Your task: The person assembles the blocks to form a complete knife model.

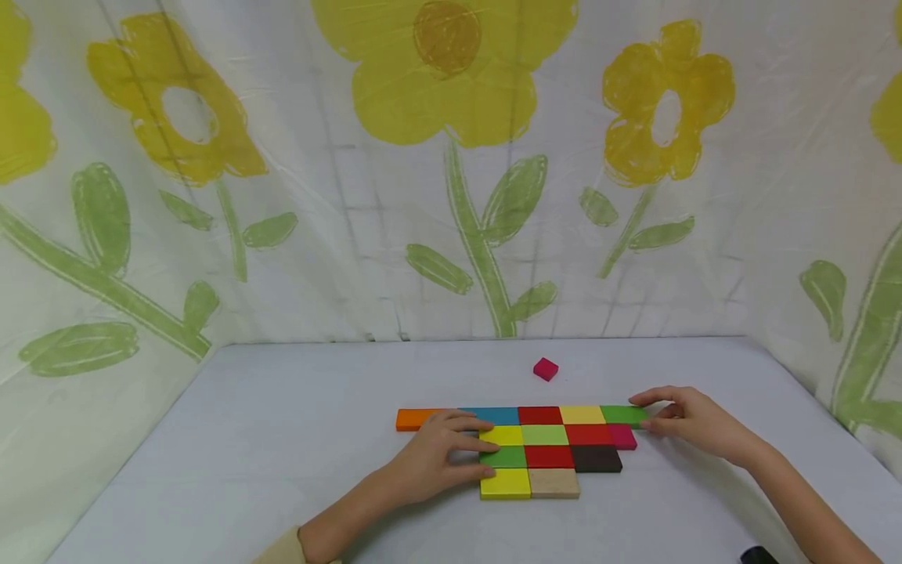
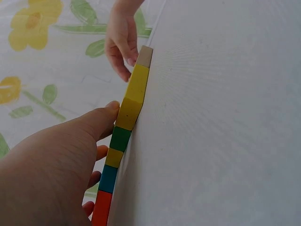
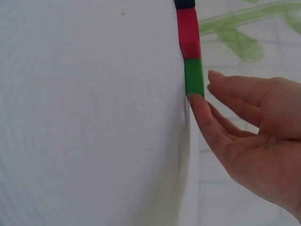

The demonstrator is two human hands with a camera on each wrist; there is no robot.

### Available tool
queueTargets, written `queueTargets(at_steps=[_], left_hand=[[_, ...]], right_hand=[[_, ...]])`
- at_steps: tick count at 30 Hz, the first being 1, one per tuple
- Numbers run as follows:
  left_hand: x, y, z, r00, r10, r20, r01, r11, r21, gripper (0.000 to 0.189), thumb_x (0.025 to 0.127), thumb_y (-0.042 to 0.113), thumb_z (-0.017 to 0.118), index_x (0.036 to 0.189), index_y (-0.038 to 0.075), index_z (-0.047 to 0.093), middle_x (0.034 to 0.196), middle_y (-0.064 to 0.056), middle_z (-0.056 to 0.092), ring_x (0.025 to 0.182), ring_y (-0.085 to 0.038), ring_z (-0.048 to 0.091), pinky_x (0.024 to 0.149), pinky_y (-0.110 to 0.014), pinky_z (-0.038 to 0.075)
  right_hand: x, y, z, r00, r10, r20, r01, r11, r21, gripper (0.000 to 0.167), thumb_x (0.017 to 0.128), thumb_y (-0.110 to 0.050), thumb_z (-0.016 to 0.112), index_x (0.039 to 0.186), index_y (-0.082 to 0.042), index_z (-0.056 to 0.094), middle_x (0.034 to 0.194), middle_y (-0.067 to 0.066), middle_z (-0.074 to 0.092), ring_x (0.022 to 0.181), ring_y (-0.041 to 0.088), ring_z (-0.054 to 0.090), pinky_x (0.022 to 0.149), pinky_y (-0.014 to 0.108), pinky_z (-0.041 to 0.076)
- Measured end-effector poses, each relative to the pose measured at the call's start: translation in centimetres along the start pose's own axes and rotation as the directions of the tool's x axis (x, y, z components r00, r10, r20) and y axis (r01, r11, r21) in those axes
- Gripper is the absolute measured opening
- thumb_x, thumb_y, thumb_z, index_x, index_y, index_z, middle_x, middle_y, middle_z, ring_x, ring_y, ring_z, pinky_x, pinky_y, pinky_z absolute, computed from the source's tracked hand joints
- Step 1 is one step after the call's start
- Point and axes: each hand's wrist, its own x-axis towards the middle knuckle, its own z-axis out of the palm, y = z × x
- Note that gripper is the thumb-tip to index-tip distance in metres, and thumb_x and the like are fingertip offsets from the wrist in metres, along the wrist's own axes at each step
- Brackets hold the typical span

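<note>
Flat coloured blocks lie in rows that form one patch. My left hand point(image 1: 440, 458) rests along its left side, its fingers spread over the ends of the orange block point(image 1: 416, 420), the green block point(image 1: 509, 457) and the yellow blocks. In the left wrist view the thumb is at the edge of the front yellow block point(image 2: 134, 94). At the far right end of the back row, my right hand point(image 1: 694, 423) has a fingertip against the bright green block point(image 3: 194, 77), with another fingertip raised just above it. The pink block point(image 1: 622, 436) sits close by that hand.
A loose crimson cube point(image 1: 546, 369) lies behind the patch. Beyond the white table point(image 1: 282, 439) hangs a curtain point(image 1: 338, 235) with painted yellow flowers. Part of a black object point(image 1: 757, 554) shows at the lower right. The front row ends with a plain wooden block point(image 1: 553, 483).
</note>
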Motion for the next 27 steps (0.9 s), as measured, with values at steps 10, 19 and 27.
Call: queueTargets(at_steps=[10, 19, 27], left_hand=[[0.0, -0.3, 0.2, 1.0, 0.006, -0.006, -0.006, 1.0, -0.003, 0.034, 0.099, 0.042, 0.075, 0.128, 0.026, 0.079, 0.144, 0.007, 0.066, 0.137, -0.021, 0.053, 0.118, -0.057, 0.038], [0.1, -0.2, 0.1, 1.0, 0.0, 0.003, 0.0, 1.0, -0.012, 0.034, 0.099, 0.041, 0.075, 0.128, 0.026, 0.079, 0.144, 0.007, 0.066, 0.137, -0.021, 0.053, 0.119, -0.057, 0.036], [0.0, -0.1, 0.0, 1.0, -0.007, 0.006, 0.007, 1.0, -0.016, 0.034, 0.099, 0.042, 0.074, 0.128, 0.026, 0.079, 0.144, 0.007, 0.066, 0.138, -0.021, 0.052, 0.119, -0.058, 0.037]], right_hand=[[0.4, -0.8, -1.1, 0.997, -0.07, -0.03, 0.069, 0.997, -0.023, 0.04, 0.101, -0.011, 0.069, 0.137, 0.008, 0.063, 0.132, 0.028, 0.066, 0.094, 0.021, 0.071, 0.078, 0.026, 0.06], [2.5, -3.2, -1.0, 0.994, -0.095, -0.06, 0.09, 0.993, -0.079, 0.043, 0.101, -0.018, 0.071, 0.137, 0.006, 0.064, 0.13, 0.025, 0.067, 0.105, 0.025, 0.068, 0.081, 0.029, 0.061], [5.3, -5.1, 0.1, 0.99, -0.131, -0.045, 0.129, 0.99, -0.057, 0.042, 0.101, -0.018, 0.072, 0.135, 0.006, 0.064, 0.13, 0.026, 0.067, 0.106, 0.027, 0.067, 0.085, 0.037, 0.062]])
